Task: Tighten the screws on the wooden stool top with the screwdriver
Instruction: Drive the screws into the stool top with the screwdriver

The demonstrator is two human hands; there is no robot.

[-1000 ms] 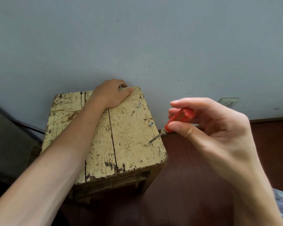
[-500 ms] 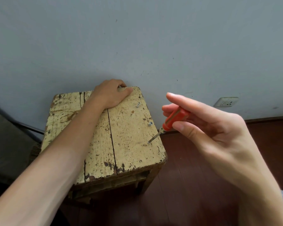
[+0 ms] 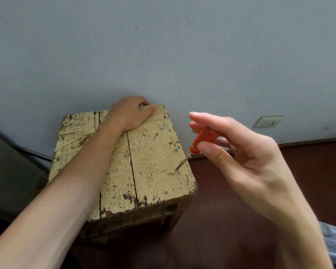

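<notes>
A worn, cream-painted wooden stool top [image 3: 147,158] stands against the wall. My left hand [image 3: 131,113] rests on its far edge, fingers curled over the back rim. My right hand [image 3: 239,150] pinches the orange handle of a small screwdriver [image 3: 199,141] between thumb and fingers. The metal tip sits on the nearest screw [image 3: 176,171] by the right edge. Two more screws stick up along that edge, a middle screw [image 3: 177,148] and a far screw [image 3: 163,126].
A grey wall [image 3: 182,55] rises right behind the stool. A white socket [image 3: 268,121] sits low on the wall at the right. Dark red wooden floor [image 3: 221,220] lies to the right and in front. A dark object [image 3: 10,171] stands left of the stool.
My right hand's fingers have shifted round the orange handle, index finger stretching out, while the tip stays on the nearest screw. My left hand has not moved.
</notes>
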